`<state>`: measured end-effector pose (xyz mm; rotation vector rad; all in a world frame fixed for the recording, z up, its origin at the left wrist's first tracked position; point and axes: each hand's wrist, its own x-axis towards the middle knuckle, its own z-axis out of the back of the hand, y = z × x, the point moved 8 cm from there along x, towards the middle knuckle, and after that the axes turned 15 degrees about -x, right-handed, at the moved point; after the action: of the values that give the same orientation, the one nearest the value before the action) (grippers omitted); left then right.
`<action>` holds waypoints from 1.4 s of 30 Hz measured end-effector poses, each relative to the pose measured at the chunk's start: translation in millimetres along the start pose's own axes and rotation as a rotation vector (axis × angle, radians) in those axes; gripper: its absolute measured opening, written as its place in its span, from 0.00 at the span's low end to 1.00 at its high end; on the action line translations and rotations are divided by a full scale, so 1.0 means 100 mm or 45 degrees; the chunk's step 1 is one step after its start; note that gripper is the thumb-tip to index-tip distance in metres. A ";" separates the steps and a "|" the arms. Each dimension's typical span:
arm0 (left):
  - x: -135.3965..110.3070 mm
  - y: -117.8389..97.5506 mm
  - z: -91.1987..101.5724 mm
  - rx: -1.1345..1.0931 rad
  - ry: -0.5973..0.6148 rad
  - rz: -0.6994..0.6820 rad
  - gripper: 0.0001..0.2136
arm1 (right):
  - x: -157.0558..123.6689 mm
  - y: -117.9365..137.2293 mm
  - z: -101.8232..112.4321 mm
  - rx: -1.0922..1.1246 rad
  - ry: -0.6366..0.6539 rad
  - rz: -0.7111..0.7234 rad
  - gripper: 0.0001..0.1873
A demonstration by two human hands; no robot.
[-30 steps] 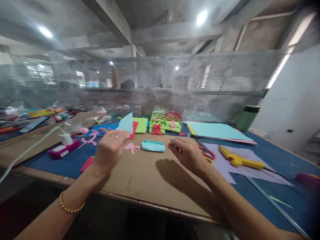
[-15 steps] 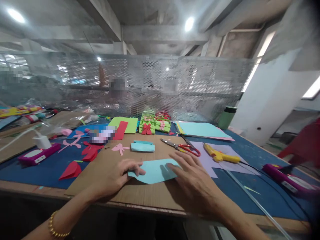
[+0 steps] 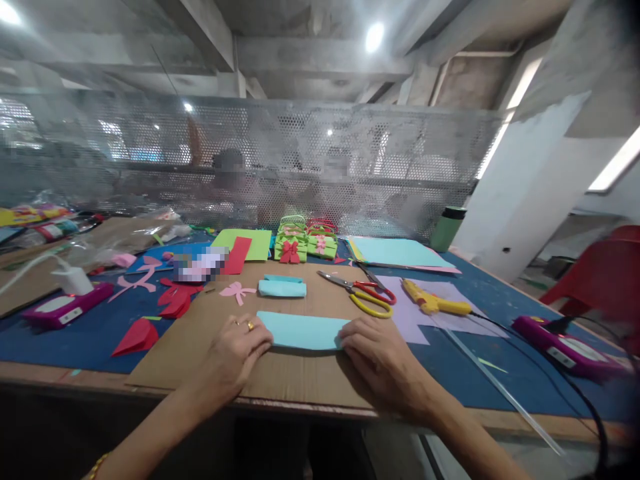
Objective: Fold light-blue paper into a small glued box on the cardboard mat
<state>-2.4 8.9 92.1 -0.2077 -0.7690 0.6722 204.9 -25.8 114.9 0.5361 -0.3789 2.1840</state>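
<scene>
A light blue strip of paper or felt (image 3: 305,332) lies crosswise above the brown cardboard sheet (image 3: 295,377), its long near edge slightly curved. My left hand (image 3: 243,348) grips its left end with fingers closed and a gold ring showing. At the other end my right hand (image 3: 375,352) has its fingers bent together over the strip; both thumbs are largely hidden. Just beyond the strip rests a folded light blue piece (image 3: 283,287). Two pairs of scissors, one red-handled (image 3: 373,291) and one yellow-handled (image 3: 375,305), lie past my right hand.
A yellow glue gun (image 3: 435,301) rests on lilac sheets (image 3: 415,331), its clear glue stick reaching toward the table edge. Small green bags with bows (image 3: 291,248) stand at the back. Purple power strips (image 3: 565,350) (image 3: 70,307) sit at both sides. A green bottle (image 3: 447,230) stands back right.
My right hand's spread fingers have closed onto the strip's right end, and my left hand has tightened on the left end. The strip now looks straighter and narrower. The camera view has shifted slightly.
</scene>
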 end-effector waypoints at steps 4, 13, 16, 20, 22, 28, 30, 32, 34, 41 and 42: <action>0.03 0.16 0.04 -0.287 0.070 0.255 0.12 | 0.02 -0.11 -0.07 0.212 0.088 -0.094 0.12; 0.24 0.40 0.03 -0.255 0.107 0.628 0.11 | 0.00 -0.50 -0.25 0.166 0.236 -0.569 0.14; 0.29 0.44 -0.01 -0.050 0.139 0.653 0.11 | 0.07 -0.57 -0.30 -0.012 0.272 -0.612 0.12; 0.32 0.47 -0.06 0.100 0.150 0.655 0.10 | 0.12 -0.63 -0.39 -0.159 0.304 -0.628 0.08; 0.31 0.48 -0.08 0.125 0.160 0.661 0.10 | 0.10 -0.63 -0.41 -0.210 0.309 -0.632 0.07; 0.29 0.48 -0.10 0.189 0.193 0.703 0.10 | 0.00 -0.64 -0.43 -0.156 0.266 -0.672 0.06; 0.29 0.48 -0.11 0.197 0.226 0.735 0.09 | -0.04 -0.68 -0.45 -0.080 0.254 -0.719 0.08; 0.30 0.48 -0.11 0.215 0.254 0.761 0.09 | -0.07 -0.72 -0.47 -0.029 0.234 -0.761 0.10; 0.31 0.47 -0.11 0.231 0.265 0.771 0.10 | -0.08 -0.73 -0.48 -0.012 0.232 -0.784 0.11; 0.35 0.47 -0.10 0.272 0.313 0.783 0.10 | -0.06 -0.72 -0.49 -0.027 0.263 -0.787 0.09; 0.35 0.47 -0.10 0.270 0.314 0.782 0.10 | -0.06 -0.72 -0.49 -0.033 0.267 -0.786 0.09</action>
<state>0.4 68.1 85.6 -0.3302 -0.3837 1.2761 253.1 35.4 75.6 0.3442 -0.1043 1.6130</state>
